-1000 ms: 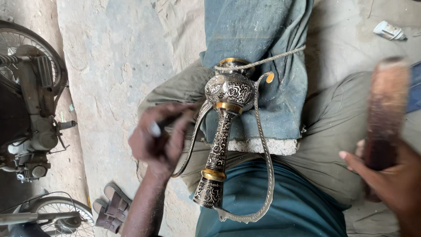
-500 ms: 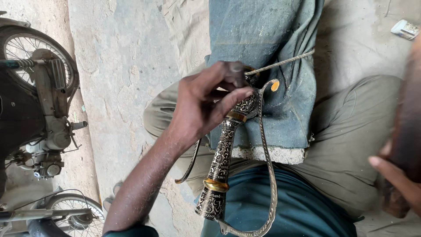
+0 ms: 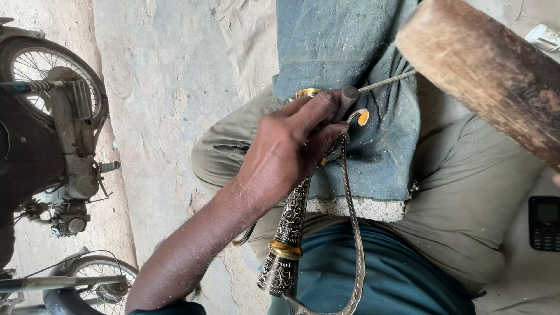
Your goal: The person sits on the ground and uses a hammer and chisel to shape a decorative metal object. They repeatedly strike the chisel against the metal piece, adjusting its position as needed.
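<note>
An ornate engraved metal vessel (image 3: 290,224), black and silver with brass bands, lies across a blue cloth pad (image 3: 350,52) on my lap. My left hand (image 3: 291,149) is clamped over its round upper body, fingers pressing it to the pad. A thin curved metal handle (image 3: 354,233) runs alongside the neck. A cord (image 3: 388,80) crosses the pad by my fingertips. A thick worn wooden mallet (image 3: 484,73) hangs above at the upper right. Only a sliver of my right hand (image 3: 556,179) shows at the frame's edge, under the mallet.
A motorbike (image 3: 52,134) stands on the concrete floor at the left. A dark mobile phone (image 3: 545,223) lies on the right, beside my leg. A small white object (image 3: 545,36) lies at the top right corner.
My left hand has moved from beside the vessel onto its round body and now covers it. The wooden mallet has swung in from the right edge to above the pad.
</note>
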